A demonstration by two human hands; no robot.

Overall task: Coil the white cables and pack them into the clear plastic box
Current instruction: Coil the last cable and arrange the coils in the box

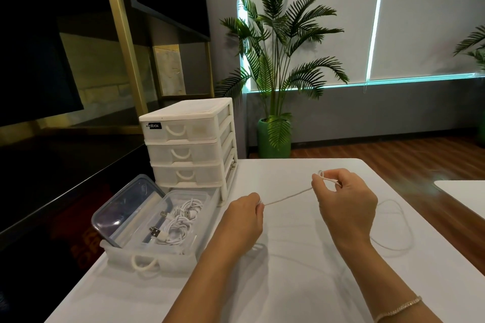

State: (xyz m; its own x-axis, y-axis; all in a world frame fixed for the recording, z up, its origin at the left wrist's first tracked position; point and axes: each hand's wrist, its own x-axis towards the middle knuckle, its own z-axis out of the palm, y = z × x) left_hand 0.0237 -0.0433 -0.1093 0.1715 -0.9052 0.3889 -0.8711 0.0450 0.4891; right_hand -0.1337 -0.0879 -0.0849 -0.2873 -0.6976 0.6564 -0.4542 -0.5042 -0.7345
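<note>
You are holding one white cable [287,195] between both hands above the white surface [288,283]. Your left hand [242,220] is pinching it with curled fingers, and your right hand [343,199] is gripping a small loop of it near the fingertips. The stretch between them is running taut, rising from lower left to upper right — that is its long axis for now. The rest is trailing off behind your right hand in a wide slack loop lying on the surface to your right; its far end is too faint to make out.

Judging by how it is draping, the cable is light, thin and limp, with no stiffness to hold a shape by itself, so a coil will likely spring open unless you are keeping fingers on it. The smooth jacket may slide through a loose pinch. Take hold near the existing loop and gather the slack toward it.

The clear plastic box [199,207] is sitting to your left, lid [126,207] propped open, with coiled white cables [175,225] already lying inside, just in front of the drawer unit [189,144].
</note>
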